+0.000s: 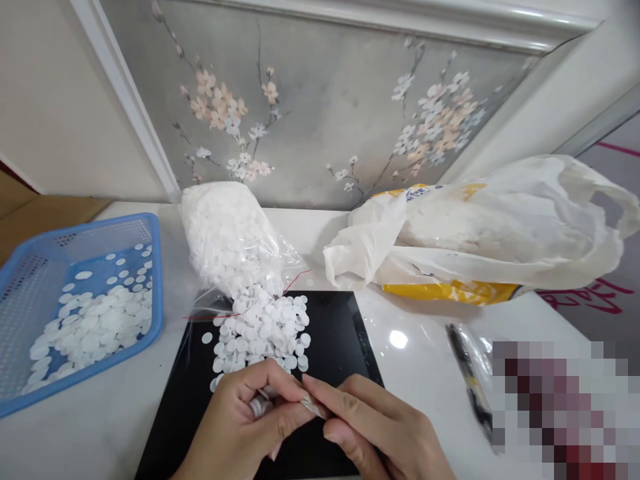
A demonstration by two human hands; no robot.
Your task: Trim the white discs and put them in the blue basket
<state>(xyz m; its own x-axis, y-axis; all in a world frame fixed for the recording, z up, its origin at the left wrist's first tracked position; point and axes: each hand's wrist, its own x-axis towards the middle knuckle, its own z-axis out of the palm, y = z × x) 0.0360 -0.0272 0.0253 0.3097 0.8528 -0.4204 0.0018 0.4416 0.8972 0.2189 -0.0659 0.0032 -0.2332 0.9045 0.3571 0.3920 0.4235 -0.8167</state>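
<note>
Over the black mat, my left hand is closed, with several white round discs tucked in its curled fingers. Its thumb and index finger pinch one small whitish disc, seen nearly edge-on. My right hand meets it from the right, index finger and thumb closed at the disc's other end. Just beyond my hands, a heap of white discs spills onto the black mat from an open clear plastic bag full of the same discs.
On the left stands a blue plastic basket with many white discs inside. A white and yellow carrier bag lies at the back right. A dark, pen-like item lies right of the mat. A flower-patterned panel rises behind the white table.
</note>
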